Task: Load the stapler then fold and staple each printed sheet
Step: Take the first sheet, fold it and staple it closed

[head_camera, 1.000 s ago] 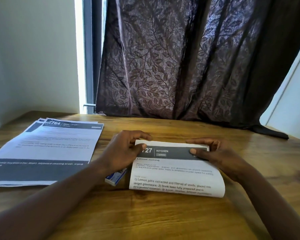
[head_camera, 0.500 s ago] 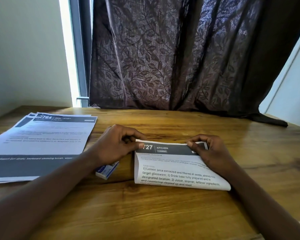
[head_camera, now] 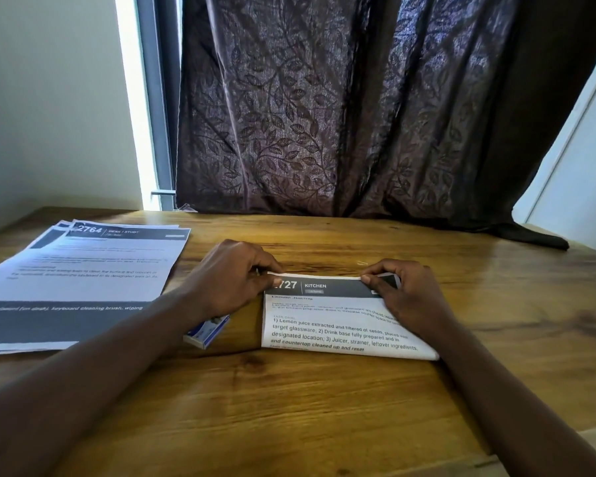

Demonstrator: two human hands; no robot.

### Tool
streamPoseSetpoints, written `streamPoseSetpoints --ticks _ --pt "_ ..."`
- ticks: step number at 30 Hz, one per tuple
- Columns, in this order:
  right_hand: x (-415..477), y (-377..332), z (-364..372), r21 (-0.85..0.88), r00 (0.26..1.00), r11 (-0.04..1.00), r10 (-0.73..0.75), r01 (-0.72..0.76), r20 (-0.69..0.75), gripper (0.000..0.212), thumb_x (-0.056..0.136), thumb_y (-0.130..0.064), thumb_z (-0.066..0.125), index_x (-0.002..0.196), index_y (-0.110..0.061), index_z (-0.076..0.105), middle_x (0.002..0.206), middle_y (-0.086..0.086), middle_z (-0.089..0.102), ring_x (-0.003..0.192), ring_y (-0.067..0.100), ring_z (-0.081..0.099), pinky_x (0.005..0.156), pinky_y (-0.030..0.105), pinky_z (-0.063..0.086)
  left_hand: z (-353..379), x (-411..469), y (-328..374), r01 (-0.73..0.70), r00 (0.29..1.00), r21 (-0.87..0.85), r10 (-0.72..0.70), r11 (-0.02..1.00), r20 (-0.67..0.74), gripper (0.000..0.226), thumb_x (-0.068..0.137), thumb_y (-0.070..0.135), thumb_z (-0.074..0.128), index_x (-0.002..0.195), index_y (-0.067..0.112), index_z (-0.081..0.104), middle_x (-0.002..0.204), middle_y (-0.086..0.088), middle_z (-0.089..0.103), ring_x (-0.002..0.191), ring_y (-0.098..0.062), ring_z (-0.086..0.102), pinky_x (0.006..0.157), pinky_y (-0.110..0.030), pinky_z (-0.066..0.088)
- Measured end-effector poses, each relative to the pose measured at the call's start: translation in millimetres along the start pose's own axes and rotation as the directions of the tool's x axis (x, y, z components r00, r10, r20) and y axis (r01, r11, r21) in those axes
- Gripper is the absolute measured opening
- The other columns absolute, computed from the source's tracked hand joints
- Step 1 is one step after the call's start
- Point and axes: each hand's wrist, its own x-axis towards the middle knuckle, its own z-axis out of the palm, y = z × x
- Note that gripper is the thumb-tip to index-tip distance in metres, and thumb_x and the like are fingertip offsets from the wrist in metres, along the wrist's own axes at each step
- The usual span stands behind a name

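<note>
As folded sheet [head_camera: 338, 321] lies flat, left hand [head_camera: 229, 275], right hand [head_camera: 405, 297] pinch far corners.

Wooden table [head_camera: 289, 407] with folded sheet [head_camera: 338, 325], paper stack [head_camera: 76, 280], small box [head_camera: 207, 332].

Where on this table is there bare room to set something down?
Bare wood lies between the folded sheet and the curtain, and right of the right hand. The left is crowded: the paper stack, the small box.
</note>
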Motion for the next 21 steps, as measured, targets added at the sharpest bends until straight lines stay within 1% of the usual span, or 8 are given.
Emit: streamPoseSetpoints --ticks 3,7,9,13,14,16,18,21 --pt "10 3 0 -0.014 0.999 1.0 0.018 -0.017 0.046 0.005 0.091 -0.026 0.074 0.092 -0.025 0.078 0.09 -0.016 0.075 0.086 -0.009 0.064 0.067 0.004 0.044 5 13 -2 0.045 0.998 0.022 -0.046 0.999 0.049 0.02 0.09 0.03 0.076 0.11 0.031 0.078 0.109 0.014 0.077 0.087 0.003 0.068 0.075 -0.016 0.052" --pt "24 7 4 -0.019 0.998 0.999 0.032 -0.03 0.063 0.004 0.091 -0.028 0.074 0.09 -0.027 0.077 0.09 -0.016 0.075 0.085 -0.004 0.067 0.072 0.014 0.051 9 26 -10 0.111 0.987 -0.014 -0.109 0.994 0.12 0.014 0.089 0.026 0.077 0.102 0.031 0.08 0.102 0.016 0.078 0.085 0.006 0.069 0.071 -0.01 0.051" --pt "29 8 9 -0.025 0.996 1.0 0.015 -0.013 0.084 0.004 0.09 -0.025 0.075 0.088 -0.026 0.078 0.089 -0.015 0.075 0.085 -0.003 0.066 0.072 0.012 0.05 6 29 -14 0.146 0.981 -0.003 -0.144 0.989 0.133 0.014 0.088 0.025 0.078 0.099 0.032 0.08 0.096 0.018 0.077 0.083 0.007 0.068 0.073 -0.012 0.054" --pt "31 8 16 -0.058 0.993 0.998 -0.009 0.016 0.117 0.004 0.087 -0.019 0.077 0.085 -0.022 0.079 0.09 -0.013 0.072 0.089 0.001 0.064 0.081 0.026 0.05 0 34 -21 0.195 0.967 0.038 -0.199 0.98 0.158 0.014 0.085 0.025 0.081 0.095 0.035 0.081 0.077 0.028 0.068 0.07 0.016 0.061 0.058 -0.002 0.042" --pt "32 8 17 -0.062 0.993 0.998 -0.004 0.011 0.12 0.004 0.087 -0.019 0.077 0.085 -0.022 0.079 0.09 -0.013 0.071 0.089 0.002 0.063 0.082 0.027 0.051 -1 34 -20 0.193 0.967 0.035 -0.196 0.981 0.163 0.017 0.085 0.025 0.082 0.096 0.038 0.08 0.074 0.028 0.066 0.069 0.015 0.061 0.06 -0.004 0.042" --pt "31 7 17 -0.084 0.992 0.996 0.007 0.004 0.13 0.004 0.088 -0.021 0.076 0.086 -0.024 0.079 0.091 -0.013 0.07 0.09 0.003 0.063 0.082 0.029 0.051 -2 34 -20 0.178 0.969 0.063 -0.186 0.982 0.164 0.023 0.084 0.031 0.082 0.102 0.043 0.076 0.076 0.026 0.066 0.074 0.011 0.062 0.071 -0.02 0.048" --pt "32 8 17 -0.127 0.992 0.992 0.006 0.01 0.128 0.003 0.089 -0.025 0.075 0.088 -0.026 0.078 0.093 -0.013 0.067 0.091 0.006 0.062 0.082 0.032 0.051 -3 34 -19 0.11 0.98 0.181 -0.138 0.977 0.147 0.028 0.085 0.037 0.08 0.111 0.045 0.072 0.088 0.024 0.062 0.081 0.005 0.056 0.077 -0.03 0.045" --pt "32 5 18 -0.245 0.991 0.968 -0.027 0.058 0.129 0.006 0.09 -0.03 0.073 0.093 -0.028 0.078 0.094 -0.013 0.061 0.091 0.01 0.058 0.081 0.033 0.049 -3 36 -15 -0.038 0.977 0.154 0.004 0.987 0.214 0.028 0.087 0.02 0.076 0.11 0.038 0.076 0.101 0.021 0.059 0.086 0.004 0.055 0.078 -0.026 0.048"
